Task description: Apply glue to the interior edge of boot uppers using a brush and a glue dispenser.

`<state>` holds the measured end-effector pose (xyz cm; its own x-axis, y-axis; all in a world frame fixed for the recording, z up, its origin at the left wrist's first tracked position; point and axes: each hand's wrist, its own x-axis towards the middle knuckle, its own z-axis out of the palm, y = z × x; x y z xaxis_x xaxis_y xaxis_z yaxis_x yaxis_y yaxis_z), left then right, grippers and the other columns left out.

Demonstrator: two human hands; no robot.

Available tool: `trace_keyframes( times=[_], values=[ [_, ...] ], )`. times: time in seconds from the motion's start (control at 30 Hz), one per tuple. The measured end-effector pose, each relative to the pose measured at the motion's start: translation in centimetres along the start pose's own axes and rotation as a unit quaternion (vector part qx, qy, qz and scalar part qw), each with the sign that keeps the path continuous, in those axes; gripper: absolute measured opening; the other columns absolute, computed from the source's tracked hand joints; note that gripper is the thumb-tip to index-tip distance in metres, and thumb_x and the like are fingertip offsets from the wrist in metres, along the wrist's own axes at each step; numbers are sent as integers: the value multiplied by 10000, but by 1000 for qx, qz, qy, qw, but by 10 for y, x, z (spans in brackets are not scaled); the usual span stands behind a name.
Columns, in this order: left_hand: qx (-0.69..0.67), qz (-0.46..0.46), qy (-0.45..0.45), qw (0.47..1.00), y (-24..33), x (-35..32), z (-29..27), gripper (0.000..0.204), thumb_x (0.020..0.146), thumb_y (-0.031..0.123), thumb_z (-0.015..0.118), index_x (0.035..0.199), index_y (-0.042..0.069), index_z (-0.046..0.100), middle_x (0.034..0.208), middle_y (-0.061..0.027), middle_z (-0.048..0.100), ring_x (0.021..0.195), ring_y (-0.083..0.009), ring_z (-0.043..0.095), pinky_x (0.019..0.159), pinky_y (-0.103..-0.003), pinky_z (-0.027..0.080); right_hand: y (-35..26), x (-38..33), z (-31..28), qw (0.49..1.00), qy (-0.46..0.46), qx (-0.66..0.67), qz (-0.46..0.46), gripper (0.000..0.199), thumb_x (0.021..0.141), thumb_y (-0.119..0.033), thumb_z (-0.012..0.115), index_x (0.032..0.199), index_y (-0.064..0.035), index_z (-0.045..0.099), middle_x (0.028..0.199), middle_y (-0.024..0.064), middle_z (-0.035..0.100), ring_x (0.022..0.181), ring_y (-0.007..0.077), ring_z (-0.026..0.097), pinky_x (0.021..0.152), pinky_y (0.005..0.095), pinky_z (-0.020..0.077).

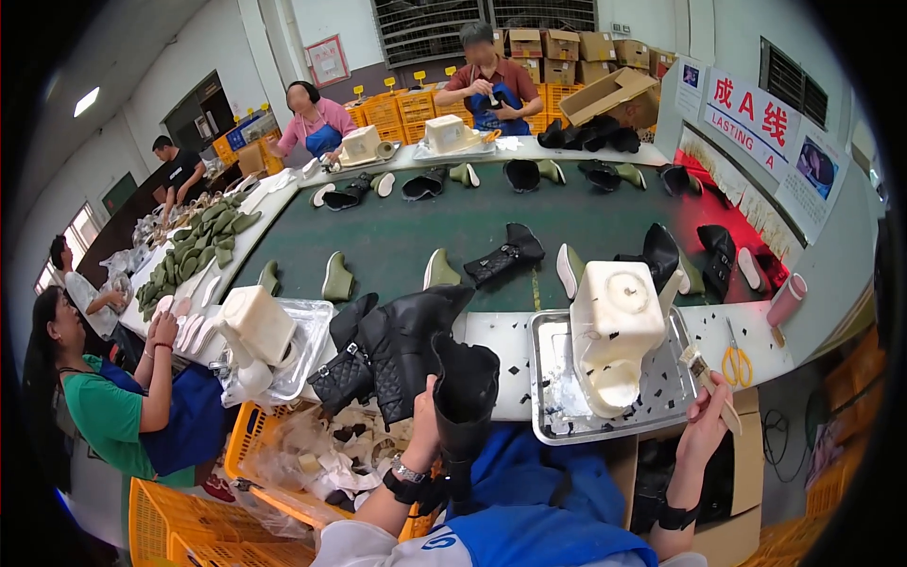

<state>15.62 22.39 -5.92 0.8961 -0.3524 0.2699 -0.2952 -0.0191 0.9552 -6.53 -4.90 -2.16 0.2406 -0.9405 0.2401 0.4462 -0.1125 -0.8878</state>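
Note:
My left hand (424, 427) is closed round a black boot (466, 387), which stands upright with its open top facing up. In my right hand (702, 420) is a pale-handled brush (700, 369), its head up and its handle slanting past my fingers. Between my hands a cream plastic container (616, 317) with a round spout cup stands on a metal tray (557, 430) specked with black scraps. More black boots (402, 340) lie on the white table edge left of the boot I hold.
A green conveyor belt (397, 236) carries black boots and green shoe parts. Orange-handled scissors (737, 364) and a pink bottle (787, 299) lie at the right. An orange crate (248, 439) of scraps sits below. A co-worker in green (113, 416) works at the left; others are farther off.

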Motion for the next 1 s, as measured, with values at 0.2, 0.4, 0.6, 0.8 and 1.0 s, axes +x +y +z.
trace_keyframes(
  times=[0.2, 0.4, 0.6, 0.8, 1.0],
  values=[
    [109, 50, -67, 991, -23, 18, -6, 521, 947, 372, 301, 858, -47, 598, 767, -40, 610, 680, -86, 537, 634, -225, 434, 12, 7, 3, 1000, 17, 3, 23, 248, 935, -231, 412, 1047, -40, 521, 701, -24, 434, 541, 30, 344, 475, 146, 287],
    [75, 29, -103, 991, -1, 48, 15, 510, 949, 364, 301, 882, -41, 604, 767, -29, 606, 669, -76, 525, 624, -225, 428, 33, 27, 7, 999, 27, -5, 41, 244, 932, -235, 417, 1048, -48, 525, 701, -25, 441, 541, 28, 346, 470, 145, 282],
    [31, -13, -135, 990, -13, 62, 22, 230, 729, 101, 600, 943, 17, 597, 851, -120, 605, 734, -246, 579, 679, -299, 466, 41, 38, 16, 998, 29, 1, 46, 242, 932, -239, 416, 1034, -48, 525, 689, -21, 423, 538, 34, 334, 472, 158, 280],
    [10, -44, -181, 982, 9, 67, 31, 464, 937, 359, 346, 931, -34, 594, 823, -44, 620, 726, -86, 559, 691, -231, 452, 46, 37, -6, 997, 28, -17, 66, 228, 923, -236, 434, 979, -40, 538, 662, -34, 388, 535, 25, 322, 455, 161, 260],
    [96, 142, -380, 909, 11, 36, 49, 476, 883, 429, 450, 826, -27, 572, 772, -41, 607, 669, -97, 556, 607, -234, 455, 40, 61, -2, 991, -59, -57, 110, 209, 893, -185, 493, 991, -16, 567, 708, -35, 503, 535, 7, 369, 455, 138, 288]
  ],
)
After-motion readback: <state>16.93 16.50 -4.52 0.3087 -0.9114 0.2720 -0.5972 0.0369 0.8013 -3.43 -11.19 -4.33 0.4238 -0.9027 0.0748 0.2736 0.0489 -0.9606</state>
